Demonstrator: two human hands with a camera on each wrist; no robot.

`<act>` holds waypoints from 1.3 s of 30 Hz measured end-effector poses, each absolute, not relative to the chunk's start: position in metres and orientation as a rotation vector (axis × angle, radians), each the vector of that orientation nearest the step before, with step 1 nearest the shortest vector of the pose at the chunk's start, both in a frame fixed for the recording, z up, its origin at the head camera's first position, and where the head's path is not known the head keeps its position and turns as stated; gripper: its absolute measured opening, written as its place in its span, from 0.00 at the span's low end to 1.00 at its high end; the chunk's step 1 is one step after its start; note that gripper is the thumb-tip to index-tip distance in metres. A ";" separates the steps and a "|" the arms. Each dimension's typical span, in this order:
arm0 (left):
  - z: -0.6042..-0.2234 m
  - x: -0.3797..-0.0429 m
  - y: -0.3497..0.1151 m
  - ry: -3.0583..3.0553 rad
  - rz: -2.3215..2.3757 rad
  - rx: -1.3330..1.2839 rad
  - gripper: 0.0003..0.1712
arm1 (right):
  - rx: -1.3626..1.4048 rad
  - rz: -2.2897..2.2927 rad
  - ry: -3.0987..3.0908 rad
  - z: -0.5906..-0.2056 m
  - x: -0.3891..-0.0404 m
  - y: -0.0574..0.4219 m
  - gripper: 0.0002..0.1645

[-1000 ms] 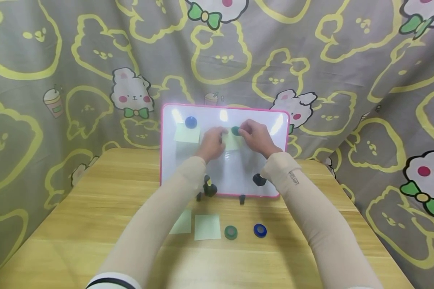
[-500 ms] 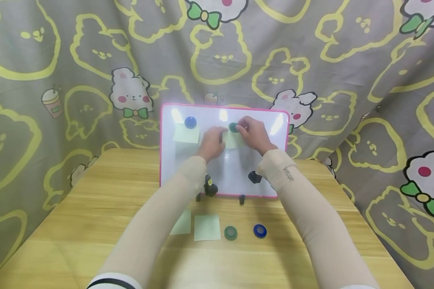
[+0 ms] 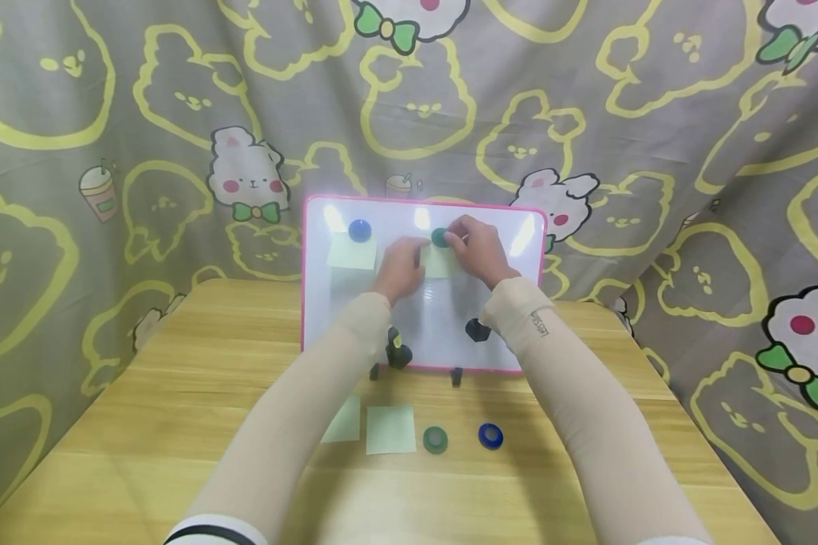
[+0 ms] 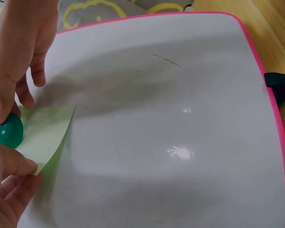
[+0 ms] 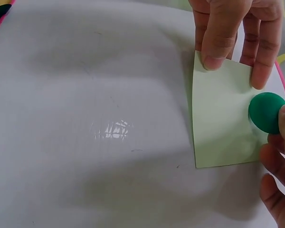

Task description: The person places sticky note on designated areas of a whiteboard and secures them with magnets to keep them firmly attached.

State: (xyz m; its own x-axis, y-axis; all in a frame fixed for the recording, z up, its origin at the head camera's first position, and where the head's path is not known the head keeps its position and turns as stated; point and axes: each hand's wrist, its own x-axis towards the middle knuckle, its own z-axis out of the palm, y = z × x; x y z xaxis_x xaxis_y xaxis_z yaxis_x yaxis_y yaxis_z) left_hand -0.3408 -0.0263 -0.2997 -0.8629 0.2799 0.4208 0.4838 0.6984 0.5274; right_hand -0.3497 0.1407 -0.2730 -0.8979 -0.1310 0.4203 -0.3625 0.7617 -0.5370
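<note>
Green magnet (image 5: 264, 112) has shifted upward at the whiteboard (image 3: 436, 329)

We see the right hand (image 3: 480, 248) pinching it over the top edge of the pale green note (image 5: 218, 114); the left hand (image 3: 401, 268) has thumb and fingers clamped on that note's left side.

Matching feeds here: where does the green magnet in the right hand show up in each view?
Head: just above picture middle, on the board's upper half, at the fingertips of the right hand; the green magnet.
Left wrist: at the left edge, slightly below mid-height.
Right wrist: near the right edge, about mid-height.
Shared landmark: the pale green note pinched by the left hand, in all three.
</note>
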 end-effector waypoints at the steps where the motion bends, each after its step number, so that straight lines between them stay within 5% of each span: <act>1: -0.299 -0.341 -0.026 -2.601 -0.932 -0.602 0.28 | 0.380 0.897 -2.595 -0.272 -0.349 0.141 0.12; 39: -0.300 -0.339 -0.020 -2.639 -0.959 -0.567 0.30 | 0.206 0.748 -2.611 -0.271 -0.356 0.136 0.14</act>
